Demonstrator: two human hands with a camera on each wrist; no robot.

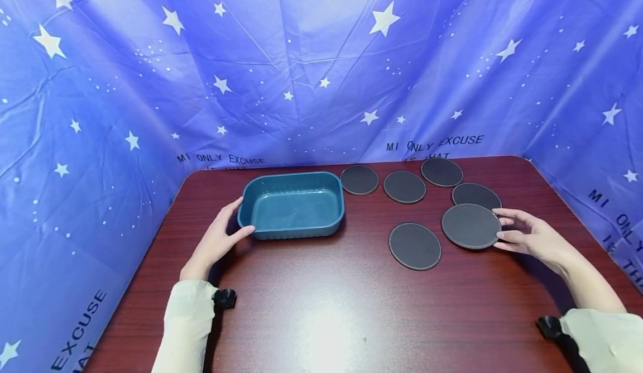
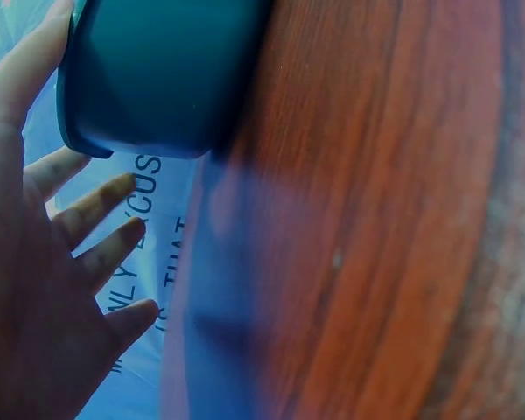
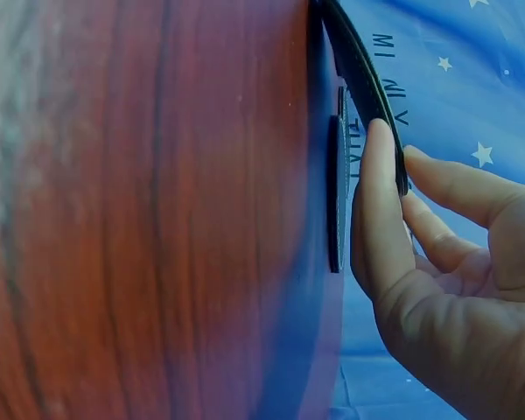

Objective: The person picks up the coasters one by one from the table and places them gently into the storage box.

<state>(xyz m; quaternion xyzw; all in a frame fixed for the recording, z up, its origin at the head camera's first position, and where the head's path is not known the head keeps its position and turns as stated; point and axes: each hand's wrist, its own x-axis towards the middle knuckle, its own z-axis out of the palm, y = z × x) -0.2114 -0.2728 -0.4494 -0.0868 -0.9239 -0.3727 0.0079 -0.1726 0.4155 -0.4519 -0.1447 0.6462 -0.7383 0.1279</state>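
A teal rectangular plastic basin (image 1: 291,232) stands at the back left of the table. My left hand (image 1: 216,239) holds its left end, thumb at the near corner and index finger farther back along the rim. The other fingers spread loosely in the left wrist view. On the right, my right hand (image 1: 534,239) pinches the edge of a round black coaster (image 1: 471,226) between thumb and fingers. This coaster is raised and slanted in the right wrist view, and it overlaps another black coaster (image 1: 477,195) in the head view.
More black coasters lie flat: one (image 1: 359,180) beside the basin's right end, one (image 1: 404,187) right of that, one (image 1: 442,172) near the back edge and one (image 1: 414,246) nearer the front. A blue starry cloth (image 1: 301,55) encloses the dark red table (image 1: 301,289).
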